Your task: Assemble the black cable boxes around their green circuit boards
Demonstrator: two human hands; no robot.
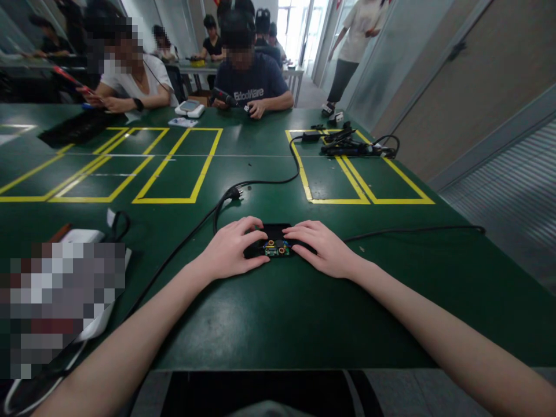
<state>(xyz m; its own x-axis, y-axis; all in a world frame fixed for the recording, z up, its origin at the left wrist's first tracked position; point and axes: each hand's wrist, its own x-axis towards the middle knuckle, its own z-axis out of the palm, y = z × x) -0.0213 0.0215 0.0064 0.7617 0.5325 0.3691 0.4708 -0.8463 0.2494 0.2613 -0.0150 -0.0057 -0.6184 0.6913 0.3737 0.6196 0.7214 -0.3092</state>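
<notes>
An opened black power adapter case [278, 227] rests on the green table between my hands. Inside its near part a circuit board [277, 248] shows, with copper-coloured coils and green and blue parts. My left hand [237, 246] grips the left end, thumb along the near edge and fingers curled over the far side. From the right, my right hand [324, 246] holds the other end, its fingertips reaching to the board. A black cord [417, 230] runs away to the right from under my right hand. The exact contact of some fingertips is hidden.
A black cable [186, 243] with a plug [234, 194] curves past my left hand. Black adapters and cords [347, 145] lie at the far right. A blurred-out object [65, 295] sits left. Yellow tape [165, 201] marks the green table [282, 324]. Co-workers sit opposite, one holding a power screwdriver [225, 97].
</notes>
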